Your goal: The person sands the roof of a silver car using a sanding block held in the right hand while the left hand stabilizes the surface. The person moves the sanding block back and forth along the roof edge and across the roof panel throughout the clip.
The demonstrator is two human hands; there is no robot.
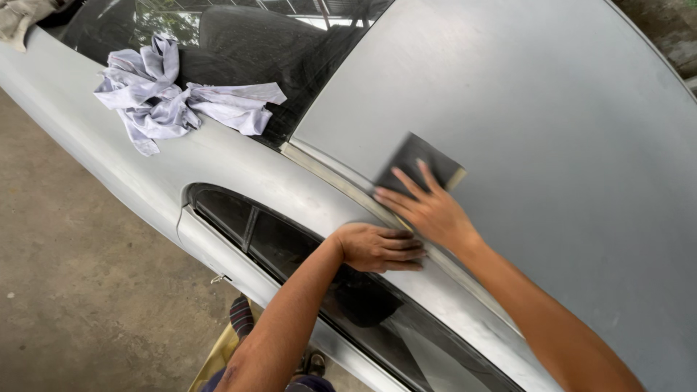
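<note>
Right hand (430,210) half-covers blurred sanding pad (417,161); left hand (377,247) rests on car roof (552,131) edge.

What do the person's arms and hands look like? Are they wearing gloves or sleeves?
No gloves and no sleeves: both forearms are bare all the way up. The left hand and right hand show no rings, watch or bands. The fingers are long and slim.

Car roof (552,109): metal in matt grey primer, smooth, dull. Sanding sheet (415,161), at 12 o'clock of the right hand (434,212): dark, rough-faced paper. Rag (174,94), at 10 o'clock: crumpled pale cloth. Rear window (247,43): glossy dark glass. Floor (72,290): rough concrete.
</note>
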